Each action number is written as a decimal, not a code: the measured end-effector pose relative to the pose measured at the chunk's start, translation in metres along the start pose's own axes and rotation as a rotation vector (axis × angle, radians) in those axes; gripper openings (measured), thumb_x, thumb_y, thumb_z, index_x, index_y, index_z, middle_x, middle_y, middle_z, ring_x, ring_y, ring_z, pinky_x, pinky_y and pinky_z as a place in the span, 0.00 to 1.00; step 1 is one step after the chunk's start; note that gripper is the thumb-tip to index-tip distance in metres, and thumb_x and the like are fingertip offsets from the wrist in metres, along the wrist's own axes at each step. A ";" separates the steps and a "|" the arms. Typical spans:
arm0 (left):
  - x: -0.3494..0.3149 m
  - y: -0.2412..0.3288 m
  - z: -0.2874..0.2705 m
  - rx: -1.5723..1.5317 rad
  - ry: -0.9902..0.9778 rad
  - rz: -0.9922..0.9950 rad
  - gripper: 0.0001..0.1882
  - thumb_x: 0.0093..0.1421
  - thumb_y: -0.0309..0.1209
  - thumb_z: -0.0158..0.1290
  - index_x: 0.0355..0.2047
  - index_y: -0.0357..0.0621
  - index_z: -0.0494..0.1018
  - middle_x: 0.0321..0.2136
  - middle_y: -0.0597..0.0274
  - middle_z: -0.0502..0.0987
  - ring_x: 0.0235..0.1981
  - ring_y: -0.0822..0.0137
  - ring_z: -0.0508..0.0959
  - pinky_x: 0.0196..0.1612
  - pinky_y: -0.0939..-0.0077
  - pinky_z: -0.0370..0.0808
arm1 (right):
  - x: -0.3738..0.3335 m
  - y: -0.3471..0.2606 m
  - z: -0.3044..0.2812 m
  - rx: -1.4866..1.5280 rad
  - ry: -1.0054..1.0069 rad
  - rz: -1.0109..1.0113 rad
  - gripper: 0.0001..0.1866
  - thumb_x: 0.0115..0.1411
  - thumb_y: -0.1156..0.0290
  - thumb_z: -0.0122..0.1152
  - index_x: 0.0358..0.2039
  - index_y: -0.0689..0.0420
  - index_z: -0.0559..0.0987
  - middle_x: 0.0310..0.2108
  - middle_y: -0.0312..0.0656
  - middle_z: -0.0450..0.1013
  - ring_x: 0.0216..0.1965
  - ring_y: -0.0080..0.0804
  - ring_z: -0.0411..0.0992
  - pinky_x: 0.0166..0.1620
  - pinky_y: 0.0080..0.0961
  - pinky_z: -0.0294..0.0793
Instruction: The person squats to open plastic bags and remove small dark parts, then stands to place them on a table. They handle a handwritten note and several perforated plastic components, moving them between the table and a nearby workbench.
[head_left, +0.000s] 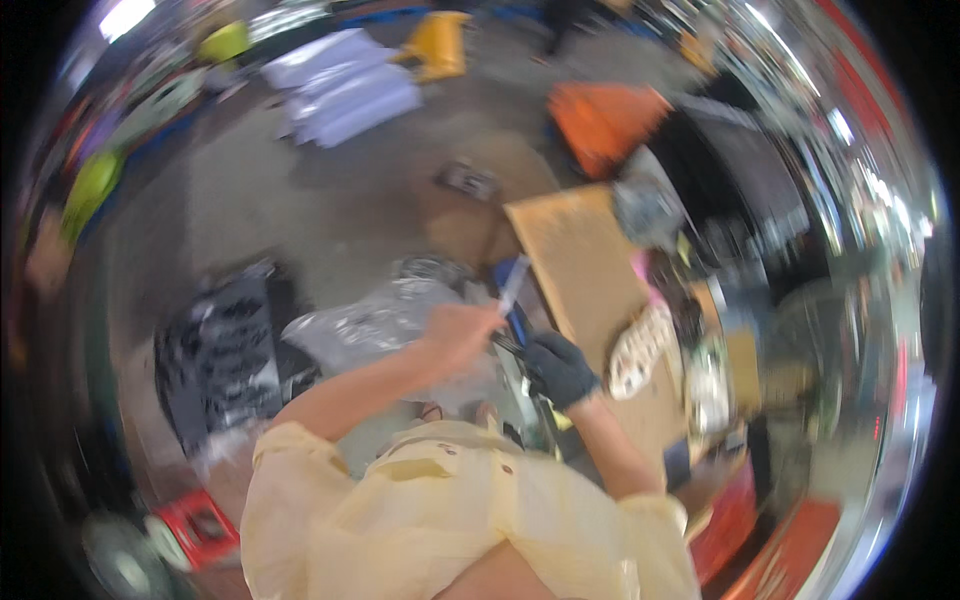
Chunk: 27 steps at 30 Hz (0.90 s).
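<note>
My bare left hand (pixel 465 333) is closed in front of my body, and a narrow whitish strip (pixel 513 285) sticks up from its fingers. Just to the right, my right hand (pixel 560 370) wears a dark glove and is curled closed. A small dark object (pixel 506 343) and a blue strip (pixel 518 326) show between the two hands, but blur hides what they are and what the gloved fingers grip. Below and left of my left hand lies a clear plastic bag (pixel 350 322). The brown tabletop (pixel 575 255) begins right beside my hands.
A white spotted object (pixel 642 350) and a grey plastic bundle (pixel 648 212) lie on the tabletop. Black plastic-wrapped bundles (pixel 215 350) sit at left on the floor. Farther off are stacked white sacks (pixel 345 85), a yellow object (pixel 437 45) and an orange one (pixel 605 120). A red object (pixel 200 530) is lower left.
</note>
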<state>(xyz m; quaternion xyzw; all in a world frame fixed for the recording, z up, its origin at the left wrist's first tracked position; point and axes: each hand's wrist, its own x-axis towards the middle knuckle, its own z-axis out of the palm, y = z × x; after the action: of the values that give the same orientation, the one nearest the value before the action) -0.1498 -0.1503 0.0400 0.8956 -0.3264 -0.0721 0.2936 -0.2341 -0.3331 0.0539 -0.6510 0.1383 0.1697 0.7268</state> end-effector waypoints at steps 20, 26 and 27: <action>0.080 0.029 0.117 0.046 -0.128 0.223 0.12 0.51 0.36 0.55 0.25 0.38 0.72 0.19 0.50 0.72 0.24 0.50 0.72 0.24 0.62 0.66 | -0.097 0.173 -0.191 0.257 0.911 -0.014 0.15 0.46 0.68 0.61 0.36 0.54 0.73 0.28 0.41 0.71 0.27 0.36 0.68 0.30 0.29 0.70; 0.062 0.027 0.097 -0.283 -0.284 -0.172 0.15 0.53 0.36 0.54 0.30 0.33 0.74 0.19 0.55 0.75 0.19 0.69 0.71 0.24 0.72 0.66 | -0.146 0.223 -0.317 0.495 1.449 -0.269 0.13 0.55 0.59 0.55 0.30 0.56 0.73 0.23 0.41 0.71 0.18 0.31 0.68 0.22 0.27 0.68; 0.060 0.032 0.091 -0.315 -0.306 -0.170 0.15 0.53 0.35 0.54 0.30 0.32 0.74 0.19 0.57 0.75 0.20 0.72 0.71 0.24 0.73 0.66 | -0.155 0.220 -0.331 -0.053 1.470 -0.144 0.17 0.55 0.59 0.56 0.38 0.58 0.73 0.29 0.42 0.73 0.25 0.33 0.70 0.28 0.27 0.70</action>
<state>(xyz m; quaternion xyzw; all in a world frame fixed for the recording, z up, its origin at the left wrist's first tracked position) -0.1499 -0.2515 -0.0122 0.8415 -0.2754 -0.2815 0.3698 -0.4616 -0.6515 -0.1159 -0.6215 0.5423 -0.3550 0.4401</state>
